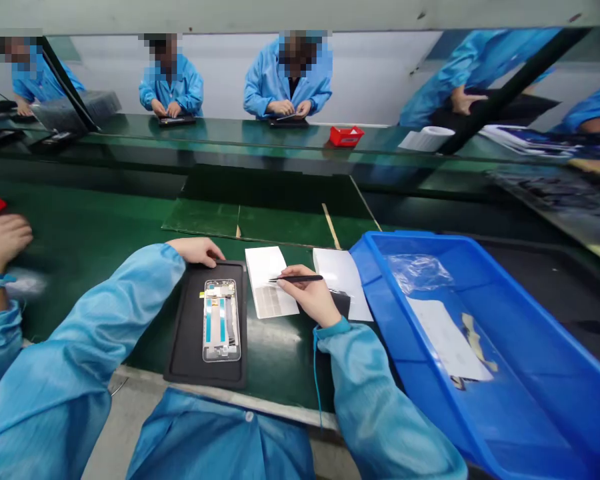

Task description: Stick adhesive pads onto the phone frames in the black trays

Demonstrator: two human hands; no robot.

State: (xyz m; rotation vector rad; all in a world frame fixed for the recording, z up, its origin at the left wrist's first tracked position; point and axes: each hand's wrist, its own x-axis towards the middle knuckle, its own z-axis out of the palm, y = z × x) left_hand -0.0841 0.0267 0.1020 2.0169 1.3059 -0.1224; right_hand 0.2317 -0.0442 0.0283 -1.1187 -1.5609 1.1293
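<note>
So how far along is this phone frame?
Done: phone frame sits in the black tray, scraps lie in the blue bin. In hand: right hand holds a black tool on the white sheet; left hand rests on the tray's top edge. Left: probably placing sheet pieces on the frame.

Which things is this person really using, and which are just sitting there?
In use: left hand at the top edge of the black tray; phone frame lying in that tray; right hand holding a thin black tool over a white sheet.

Just lying about: blue bin, second white sheet, red box, white roll.
</note>
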